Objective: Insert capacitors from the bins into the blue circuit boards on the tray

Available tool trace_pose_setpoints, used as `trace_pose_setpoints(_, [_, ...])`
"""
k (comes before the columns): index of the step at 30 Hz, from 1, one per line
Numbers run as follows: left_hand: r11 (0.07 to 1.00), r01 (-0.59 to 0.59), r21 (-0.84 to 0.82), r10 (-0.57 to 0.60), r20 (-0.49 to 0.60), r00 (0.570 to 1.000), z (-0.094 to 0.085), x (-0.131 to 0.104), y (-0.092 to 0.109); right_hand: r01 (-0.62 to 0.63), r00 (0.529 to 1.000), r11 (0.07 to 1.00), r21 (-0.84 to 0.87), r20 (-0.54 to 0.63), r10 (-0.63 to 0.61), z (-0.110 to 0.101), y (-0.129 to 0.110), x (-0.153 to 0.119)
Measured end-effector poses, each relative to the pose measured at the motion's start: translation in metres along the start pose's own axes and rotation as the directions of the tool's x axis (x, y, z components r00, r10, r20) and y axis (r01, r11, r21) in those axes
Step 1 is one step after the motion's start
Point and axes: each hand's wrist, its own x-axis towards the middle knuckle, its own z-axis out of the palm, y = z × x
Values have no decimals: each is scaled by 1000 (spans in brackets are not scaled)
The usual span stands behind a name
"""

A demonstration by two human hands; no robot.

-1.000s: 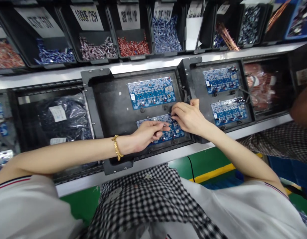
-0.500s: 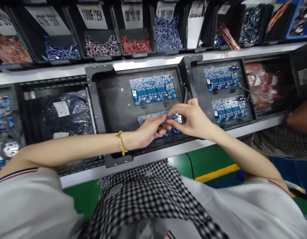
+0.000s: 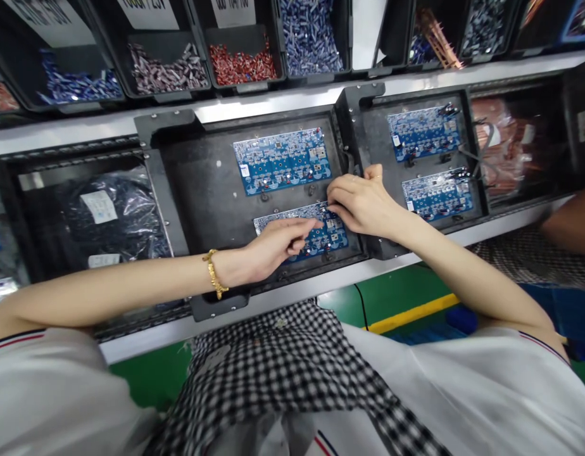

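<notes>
Two blue circuit boards lie in the black tray before me. My right hand is at the upper right of the nearer circuit board, its fingers pinched at the board's top edge; what they hold, if anything, is too small to make out. Over the left part of that same board is my left hand, thumb and index finger pressed together and the other fingers curled. Whatever sits in that pinch is hidden. The farther circuit board lies untouched behind both hands.
Bins of small parts line the back, among them red components and blue ones. To the right, another tray holds two more boards. A bagged dark bundle lies left. Another person's arm shows at the right edge.
My hands, which met over the nearer board, have separated. The right hand has moved up to the board's top edge; the left stays low over the board. The view has shifted slightly.
</notes>
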Motion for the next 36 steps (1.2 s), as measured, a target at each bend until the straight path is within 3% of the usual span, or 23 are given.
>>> trace_pose_setpoints(8, [1000,8,-11,-8,-27,1000,1,1,0,-31,1000,998,-54,3,31,1,-6,-2])
trace_pose_setpoints(12, [999,-4,-46,2,-40,999,3,4,8,-79,994,980,181,-57,90,-16,-21,5])
trace_pose_setpoints(15, [995,-4,-99,0,-47,999,6,6,29,-29,994,943,331,-94,63,-30,-25,25])
trace_pose_setpoints(17, [988,-34,-152,29,-38,999,7,9,48,-31,992,955,296,-110,66,-35,-16,46])
trace_pose_setpoints(20, [978,-106,-179,94,-75,993,5,15,70,-104,984,984,147,-125,123,-32,16,81])
trace_pose_setpoints(25, [992,-91,-83,83,-92,992,-4,24,79,-75,995,997,20,-58,76,-15,61,114])
trace_pose_setpoints(29, [993,-116,-19,114,-76,991,-10,29,81,-64,997,998,-8,-54,63,-11,61,114])
trace_pose_setpoints(36, [988,-148,-52,144,-66,987,-17,36,85,-41,997,999,-30,-71,39,-10,58,112])
